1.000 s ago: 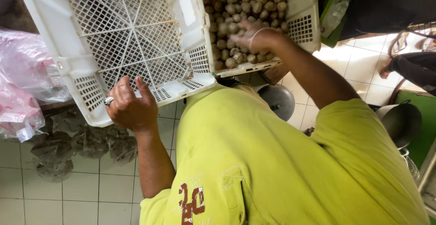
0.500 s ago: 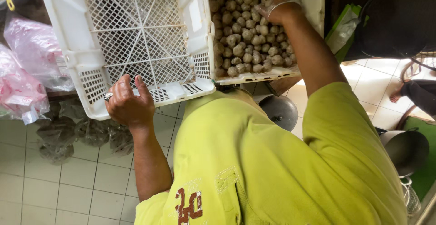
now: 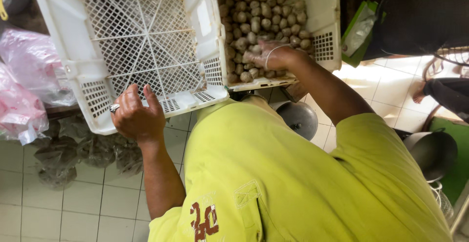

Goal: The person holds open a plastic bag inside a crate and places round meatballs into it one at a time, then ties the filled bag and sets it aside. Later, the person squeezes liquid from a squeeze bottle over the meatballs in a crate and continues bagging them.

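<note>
Right hand (image 3: 273, 56) withdrew along crate (image 3: 322, 7).

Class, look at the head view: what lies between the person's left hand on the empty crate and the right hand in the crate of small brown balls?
Between the left hand and right hand stand the adjoining walls of the empty crate and the full crate, with some brown balls.

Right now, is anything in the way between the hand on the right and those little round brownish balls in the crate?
Nothing separate blocks it. The right hand already lies on the brownish balls in the right white crate. It seems to wear a thin clear glove, so that film alone lies between skin and balls. The left hand grips the empty crate's rim.
</note>
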Demonstrator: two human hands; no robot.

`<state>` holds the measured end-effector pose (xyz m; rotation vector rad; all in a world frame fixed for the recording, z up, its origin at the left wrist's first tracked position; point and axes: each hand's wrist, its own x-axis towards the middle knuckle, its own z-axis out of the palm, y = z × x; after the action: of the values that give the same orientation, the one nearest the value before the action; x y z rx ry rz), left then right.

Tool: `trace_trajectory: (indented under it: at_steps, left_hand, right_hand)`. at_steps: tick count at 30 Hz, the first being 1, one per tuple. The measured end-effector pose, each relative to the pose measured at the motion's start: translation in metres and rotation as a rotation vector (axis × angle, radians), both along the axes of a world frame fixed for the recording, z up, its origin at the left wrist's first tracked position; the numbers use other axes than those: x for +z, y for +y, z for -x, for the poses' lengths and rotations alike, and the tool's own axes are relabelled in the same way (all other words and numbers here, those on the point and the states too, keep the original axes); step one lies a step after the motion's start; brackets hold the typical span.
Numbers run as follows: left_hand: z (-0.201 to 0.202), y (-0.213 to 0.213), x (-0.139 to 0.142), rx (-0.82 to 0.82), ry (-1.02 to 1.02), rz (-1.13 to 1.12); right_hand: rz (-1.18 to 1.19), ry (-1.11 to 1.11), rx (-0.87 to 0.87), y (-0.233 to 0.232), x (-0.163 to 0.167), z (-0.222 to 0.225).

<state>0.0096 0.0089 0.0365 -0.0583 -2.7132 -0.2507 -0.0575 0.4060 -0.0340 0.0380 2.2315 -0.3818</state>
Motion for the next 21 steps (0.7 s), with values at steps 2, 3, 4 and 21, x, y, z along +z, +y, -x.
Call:
trace_trajectory:
  at_steps: [2,3,4,21]
  left_hand:
    - [0.000,-0.001,-0.003,-0.010,0.013,0.001]
    - [-0.001,-0.001,-0.003,-0.012,0.013,0.008]
    - [-0.002,-0.002,-0.005,-0.008,0.002,0.016]
    - [-0.002,-0.003,-0.004,-0.033,0.051,-0.011]
  right_hand:
    - [0.126,-0.051,-0.057,0.009,0.007,0.001]
    - [0.216,-0.064,-0.061,0.019,0.008,0.006]
    - [0.310,-0.082,-0.068,0.030,0.008,0.011]
    - [-0.024,0.068,-0.068,-0.046,0.054,-0.020]
